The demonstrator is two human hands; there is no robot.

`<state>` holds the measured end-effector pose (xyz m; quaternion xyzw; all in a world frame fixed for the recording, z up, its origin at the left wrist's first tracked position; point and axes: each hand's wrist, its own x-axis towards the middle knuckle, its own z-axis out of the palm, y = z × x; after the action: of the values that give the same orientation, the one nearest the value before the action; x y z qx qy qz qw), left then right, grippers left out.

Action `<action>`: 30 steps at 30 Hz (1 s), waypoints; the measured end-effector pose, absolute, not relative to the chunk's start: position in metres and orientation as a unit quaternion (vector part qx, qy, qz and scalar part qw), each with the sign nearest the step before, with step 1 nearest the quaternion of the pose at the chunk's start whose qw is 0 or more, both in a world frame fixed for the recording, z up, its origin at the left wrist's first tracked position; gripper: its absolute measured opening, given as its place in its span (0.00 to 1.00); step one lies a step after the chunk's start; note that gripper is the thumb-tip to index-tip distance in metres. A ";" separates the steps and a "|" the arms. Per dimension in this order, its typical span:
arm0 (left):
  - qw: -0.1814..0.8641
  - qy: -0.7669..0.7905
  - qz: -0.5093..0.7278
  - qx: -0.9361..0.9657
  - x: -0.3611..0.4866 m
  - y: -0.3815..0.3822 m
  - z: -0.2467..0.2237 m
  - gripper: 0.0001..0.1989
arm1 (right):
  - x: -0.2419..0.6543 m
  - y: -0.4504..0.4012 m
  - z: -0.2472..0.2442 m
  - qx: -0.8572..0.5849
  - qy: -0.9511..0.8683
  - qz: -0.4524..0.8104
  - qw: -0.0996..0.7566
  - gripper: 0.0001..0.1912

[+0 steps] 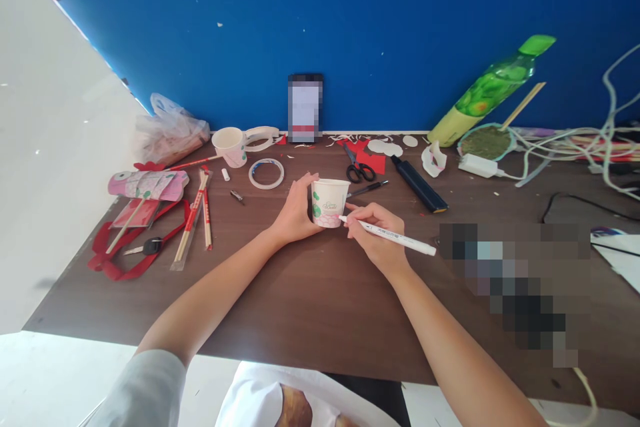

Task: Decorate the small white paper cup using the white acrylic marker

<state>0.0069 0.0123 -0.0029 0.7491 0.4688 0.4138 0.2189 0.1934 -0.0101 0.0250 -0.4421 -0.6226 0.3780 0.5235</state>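
A paper cup [329, 203] with green dots and a pink pattern stands upright on the brown table. My left hand [297, 212] is wrapped around the cup's left side, with part of the fingers hidden behind it. Between the fingers of my right hand [379, 232] is a white marker [403, 238], its tip at the lower right of the cup's wall. Just behind the cup lie a black pen [369, 189] and black-handled scissors [360, 171].
Behind are a second paper cup [230, 147], a tape roll [267, 174], a phone [305, 109] and red paper [371, 161]. Chopsticks [191, 220] and a key [146, 247] lie left. Right are a dark blue case [419, 185], a leaning green bottle [493, 90] and white cables [565, 147].
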 end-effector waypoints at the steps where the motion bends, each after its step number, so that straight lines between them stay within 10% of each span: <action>1: 0.220 0.468 0.413 0.749 0.007 0.012 -0.003 0.49 | 0.194 -0.010 0.025 -0.441 -0.622 0.379 0.525 0.07; 30: 0.233 0.473 0.389 0.755 0.005 0.013 0.002 0.47 | 0.205 -0.003 0.018 -0.408 -0.598 0.422 0.545 0.06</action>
<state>0.0053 0.0130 0.0025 0.7553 0.4732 0.3891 0.2328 0.2049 -0.0029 0.0180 -0.4083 -0.5985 0.4215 0.5454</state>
